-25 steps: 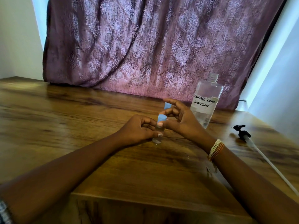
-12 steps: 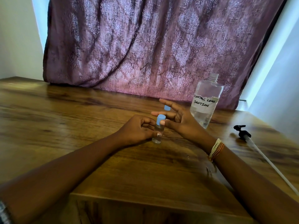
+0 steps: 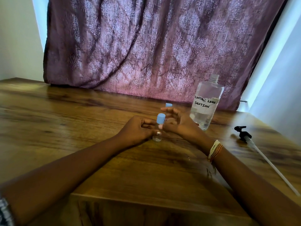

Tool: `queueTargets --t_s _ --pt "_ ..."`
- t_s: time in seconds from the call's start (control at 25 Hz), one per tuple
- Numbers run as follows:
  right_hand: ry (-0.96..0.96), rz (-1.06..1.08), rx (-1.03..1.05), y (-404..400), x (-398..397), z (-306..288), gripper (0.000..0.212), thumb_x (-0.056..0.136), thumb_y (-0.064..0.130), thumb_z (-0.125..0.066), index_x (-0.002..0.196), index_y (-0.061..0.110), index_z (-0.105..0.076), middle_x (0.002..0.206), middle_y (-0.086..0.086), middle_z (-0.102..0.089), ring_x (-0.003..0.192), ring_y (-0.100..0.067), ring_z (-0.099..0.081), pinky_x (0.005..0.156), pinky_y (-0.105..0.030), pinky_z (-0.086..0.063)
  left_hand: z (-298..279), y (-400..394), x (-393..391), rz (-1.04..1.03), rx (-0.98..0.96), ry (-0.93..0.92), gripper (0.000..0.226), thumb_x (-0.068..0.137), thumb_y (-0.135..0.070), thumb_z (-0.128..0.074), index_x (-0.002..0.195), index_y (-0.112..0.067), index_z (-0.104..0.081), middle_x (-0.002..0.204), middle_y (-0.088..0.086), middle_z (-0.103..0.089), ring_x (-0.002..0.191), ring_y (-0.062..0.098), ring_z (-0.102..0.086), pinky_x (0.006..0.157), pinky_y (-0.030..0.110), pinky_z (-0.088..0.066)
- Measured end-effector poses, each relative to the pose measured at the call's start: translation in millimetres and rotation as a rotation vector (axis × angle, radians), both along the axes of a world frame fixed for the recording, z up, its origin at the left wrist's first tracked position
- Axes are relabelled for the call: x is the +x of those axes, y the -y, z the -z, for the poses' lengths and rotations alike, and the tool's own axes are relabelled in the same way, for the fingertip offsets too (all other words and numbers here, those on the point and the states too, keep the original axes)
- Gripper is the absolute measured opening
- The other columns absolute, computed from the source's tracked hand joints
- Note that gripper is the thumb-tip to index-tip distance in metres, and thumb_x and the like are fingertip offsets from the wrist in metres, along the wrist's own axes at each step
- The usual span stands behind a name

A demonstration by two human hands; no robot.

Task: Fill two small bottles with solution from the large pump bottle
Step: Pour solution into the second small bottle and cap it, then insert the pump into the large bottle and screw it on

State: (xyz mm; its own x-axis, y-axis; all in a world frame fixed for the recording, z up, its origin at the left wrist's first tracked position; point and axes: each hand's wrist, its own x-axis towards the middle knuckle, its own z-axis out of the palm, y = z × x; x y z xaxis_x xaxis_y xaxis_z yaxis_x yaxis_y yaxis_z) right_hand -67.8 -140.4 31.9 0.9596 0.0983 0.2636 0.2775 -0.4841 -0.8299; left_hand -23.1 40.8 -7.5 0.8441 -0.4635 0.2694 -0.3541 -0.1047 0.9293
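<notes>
The left hand (image 3: 140,128) is curled around a small clear bottle (image 3: 157,136) that stands upright on the wooden surface (image 3: 81,128), thumb and fingertips pinching its body just under the blue cap (image 3: 161,118); the right hand (image 3: 177,122) sits just beside it on the other side, fingers loosely bent and partly spread, touching or nearly touching the neck below the cap, though whether it truly grips anything cannot be told; a band of threads (image 3: 215,150) circles the right wrist; behind the right fingers a second blue cap (image 3: 168,105) shows, the body under it hidden by the hand; the large bottle (image 3: 206,103), clear, with a handwritten label reading CONTACT LENS SOLUTION, stands upright near the right hand and farther back, its threaded neck open and a low level of liquid in the bottom; its black pump head (image 3: 242,132) with the long white tube lies flat toward the right edge of the surface, the tube running toward the near right corner; the near edge of the surface crosses under both forearms; a patterned purple curtain (image 3: 146,46) hangs along the far edge, close behind the large bottle; the broad left stretch of the surface holds nothing that can be seen, and open wood lies between the hands and the near edge.
</notes>
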Motion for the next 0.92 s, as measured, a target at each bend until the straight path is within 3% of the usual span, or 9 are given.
queueTargets --t_s 0.16,0.24,0.32,0.44,0.56,0.64,0.72,0.8,0.92 --pt "-0.213 -0.002 -0.138 -0.6 3.9 8.6 0.043 0.079 -0.001 -0.071 0.114 0.017 -0.054 0.090 0.001 -0.066 0.087 -0.016 -0.066 0.092 -0.042 -0.056 1.7 2.3 11.1 -0.194 0.089 0.052 0.045 0.080 -0.014 -0.075 0.122 -0.008 -0.064 0.094 0.007 -0.075 0.054 0.009 -0.064 0.052 0.020 -0.053" --pt "-0.183 0.042 -0.113 -0.5 6.5 11.9 0.032 0.081 -0.003 -0.067 0.099 0.022 -0.059 0.085 -0.001 -0.067 0.084 -0.016 -0.065 0.090 -0.042 -0.055 0.0 8.0 15.4 -0.246 0.106 0.064 0.047 0.080 -0.015 -0.076 0.125 -0.009 -0.062 0.098 0.006 -0.073 0.047 0.008 -0.061 0.047 0.020 -0.051" --pt "-0.136 0.083 -0.105 5.8 10.1 15.7 0.024 0.081 -0.001 -0.067 0.098 0.016 -0.066 0.086 -0.005 -0.071 0.084 -0.018 -0.067 0.088 -0.043 -0.056 -1.9 16.0 18.3 -0.291 0.109 0.069 0.048 0.082 -0.015 -0.074 0.127 -0.009 -0.060 0.099 0.002 -0.070 0.043 0.008 -0.057 0.041 0.019 -0.048" --pt "-0.130 0.114 -0.077 13.5 12.1 20.6 0.016 0.081 0.002 -0.067 0.096 0.009 -0.070 0.090 -0.016 -0.073 0.080 -0.020 -0.067 0.086 -0.045 -0.057 -3.2 24.1 21.2 -0.341 0.131 0.133 0.045 0.083 -0.015 -0.073 0.126 -0.009 -0.061 0.097 0.003 -0.069 0.053 0.013 -0.060 0.037 0.020 -0.046" --pt "-0.146 0.117 -0.057 14.0 11.0 21.0 0.015 0.082 0.001 -0.066 0.094 0.007 -0.071 0.094 -0.021 -0.073 0.080 -0.021 -0.066 0.086 -0.043 -0.057 -2.7 27.6 18.8 -0.375 0.182 0.201 0.051 0.081 -0.015 -0.073 0.129 -0.007 -0.058 0.106 0.005 -0.069 0.077 0.014 -0.063 0.060 0.023 -0.052" --pt "-0.171 0.085 -0.088 18.9 11.0 14.3 0.015 0.082 -0.001 -0.066 0.095 0.004 -0.071 0.088 -0.018 -0.074 0.077 -0.020 -0.067 0.079 -0.039 -0.058 -0.4 25.7 13.9 -0.456 0.169 0.298 0.062 0.077 -0.025 -0.076 0.131 -0.011 -0.051 0.116 0.002 -0.057 0.095 0.016 -0.058 0.077 0.030 -0.052" --pt "-0.197 0.090 -0.181 33.6 9.9 0.6 0.011 0.084 -0.002 -0.065 0.093 -0.005 -0.070 0.071 -0.008 -0.074 0.063 -0.017 -0.067 0.063 -0.030 -0.057 0.6 24.5 7.0 -0.524 0.142 0.474 0.058 0.077 -0.030 -0.075 0.125 -0.015 -0.047 0.120 0.004 -0.047 0.096 0.017 -0.051 0.077 0.031 -0.049" --pt "-0.206 0.242 -0.295 61.7 7.0 -16.3 0.009 0.085 -0.002 -0.062 0.082 -0.009 -0.067 0.054 -0.002 -0.067 0.049 -0.012 -0.062 0.049 -0.022 -0.053 -1.0 27.2 -2.2 -0.510 0.117 0.601 0.045 0.079 -0.025 -0.072 0.116 -0.014 -0.048 0.118 0.005 -0.045 0.095 0.016 -0.049 0.074 0.026 -0.047" --pt "-0.222 0.577 -0.487 122.4 0.2 -25.4 0.015 0.082 0.005 -0.065 0.067 0.004 -0.062 0.058 -0.009 -0.062 0.051 -0.020 -0.057 0.050 -0.024 -0.047 -9.6 43.4 -14.8 -0.406 0.087 0.680 0.031 0.081 -0.020 -0.068 0.108 -0.015 -0.053 0.111 0.003 -0.047 0.093 0.011 -0.047 0.070 0.013 -0.040"
